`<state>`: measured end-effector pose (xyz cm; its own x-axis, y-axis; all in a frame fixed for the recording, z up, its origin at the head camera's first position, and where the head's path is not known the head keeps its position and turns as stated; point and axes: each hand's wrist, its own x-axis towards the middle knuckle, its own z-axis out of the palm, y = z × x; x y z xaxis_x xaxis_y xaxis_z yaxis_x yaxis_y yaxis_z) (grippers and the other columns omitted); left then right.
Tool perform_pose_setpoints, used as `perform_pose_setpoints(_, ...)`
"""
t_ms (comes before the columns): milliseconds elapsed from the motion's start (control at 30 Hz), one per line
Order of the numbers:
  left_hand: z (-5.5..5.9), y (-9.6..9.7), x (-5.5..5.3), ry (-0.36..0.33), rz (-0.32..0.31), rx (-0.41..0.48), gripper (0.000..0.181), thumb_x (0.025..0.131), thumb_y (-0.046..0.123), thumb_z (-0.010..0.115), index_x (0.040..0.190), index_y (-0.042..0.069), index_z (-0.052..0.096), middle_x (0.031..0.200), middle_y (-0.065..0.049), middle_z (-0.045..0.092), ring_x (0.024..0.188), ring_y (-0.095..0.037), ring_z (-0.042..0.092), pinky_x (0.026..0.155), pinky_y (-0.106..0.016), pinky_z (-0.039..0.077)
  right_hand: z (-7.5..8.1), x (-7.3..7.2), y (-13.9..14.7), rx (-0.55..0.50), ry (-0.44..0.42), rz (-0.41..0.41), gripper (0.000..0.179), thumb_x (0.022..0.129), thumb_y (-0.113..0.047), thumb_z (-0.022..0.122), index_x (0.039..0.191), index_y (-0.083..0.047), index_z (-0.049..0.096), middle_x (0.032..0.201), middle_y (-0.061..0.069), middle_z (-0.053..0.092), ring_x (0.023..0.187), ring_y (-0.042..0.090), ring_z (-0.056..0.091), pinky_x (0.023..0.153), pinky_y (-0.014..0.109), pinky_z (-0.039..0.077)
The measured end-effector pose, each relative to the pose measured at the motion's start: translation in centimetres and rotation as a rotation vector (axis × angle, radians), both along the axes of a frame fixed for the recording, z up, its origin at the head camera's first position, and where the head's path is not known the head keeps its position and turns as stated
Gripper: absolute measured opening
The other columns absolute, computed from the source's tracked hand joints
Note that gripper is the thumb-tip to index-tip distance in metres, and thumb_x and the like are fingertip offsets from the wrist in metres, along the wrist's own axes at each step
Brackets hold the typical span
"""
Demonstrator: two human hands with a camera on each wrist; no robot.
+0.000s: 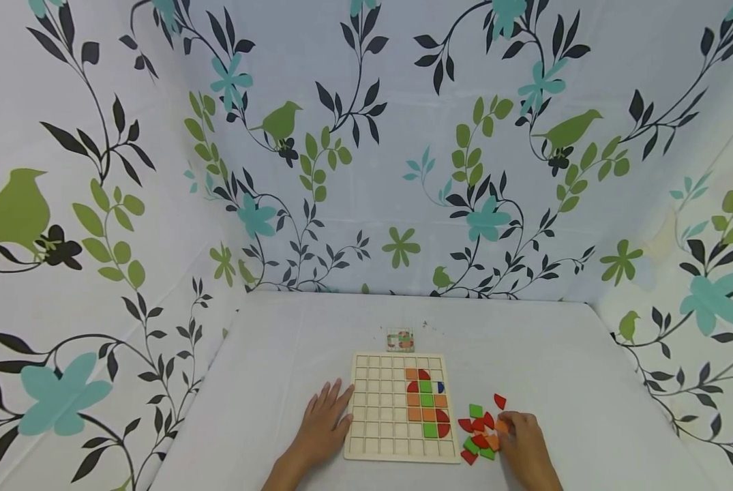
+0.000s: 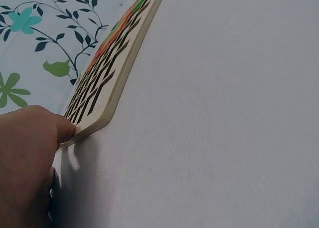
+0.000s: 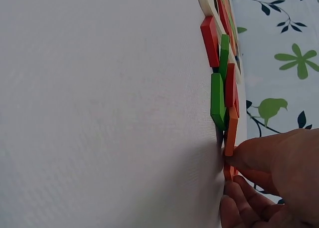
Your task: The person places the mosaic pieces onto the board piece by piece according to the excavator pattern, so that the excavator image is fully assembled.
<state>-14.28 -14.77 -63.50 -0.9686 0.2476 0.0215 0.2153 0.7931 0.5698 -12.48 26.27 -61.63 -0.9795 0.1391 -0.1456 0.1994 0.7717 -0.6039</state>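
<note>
A wooden grid board [image 1: 378,440] lies on the table, with orange, green and red pieces and one blue piece set in its right-hand columns. Along its left edge rests my left hand [image 1: 322,428], fingers extended, the thumb touching the rim in the left wrist view. Loose red, green and orange pieces lie scattered right of the board, among them a green square [image 1: 476,410] and a red quarter-circle [image 1: 500,401]. At the pile's right side my right hand [image 1: 524,440] pinches an orange piece [image 3: 229,172] between thumb and fingers; the fingers partly hide it.
A small pattern card [image 1: 400,339] with coloured shapes lies just beyond the board's far edge. White cloth covers the table [image 1: 268,368]. Curtains [image 1: 354,204] printed with leaves, birds and flowers hang at the back and both sides.
</note>
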Motion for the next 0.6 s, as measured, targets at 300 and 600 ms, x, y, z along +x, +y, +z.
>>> perform_pose_setpoints(300, 0.0, -0.1, 0.0, -0.009, -0.003, 0.003, 0.056, 0.11, 0.034, 0.052, 0.162, 0.016, 0.043, 0.173, -0.017, 0.028, 0.161, -0.044, 0.019, 0.125, -0.073, 0.013, 0.2, -1.2, -0.5, 0.016, 0.064, 0.045, 0.027, 0.101, -0.003, 0.066, 0.127, 0.003, 0.065, 0.122, 0.024, 0.057, 0.113, 0.038, 0.057, 0.101, 0.061, 0.052)
perform_pose_setpoints(600, 0.0, 0.0, 0.0, 0.004, -0.009, 0.005, 0.056, 0.109, 0.033, 0.052, 0.162, 0.016, 0.044, 0.172, -0.018, 0.029, 0.16, -0.046, 0.02, 0.124, -0.074, 0.014, -0.2, -3.1, -1.5, 0.058, 0.084, 0.047, 0.026, 0.102, -0.001, 0.064, 0.127, 0.005, 0.06, 0.117, 0.026, 0.057, 0.106, 0.035, 0.059, 0.099, 0.058, 0.055)
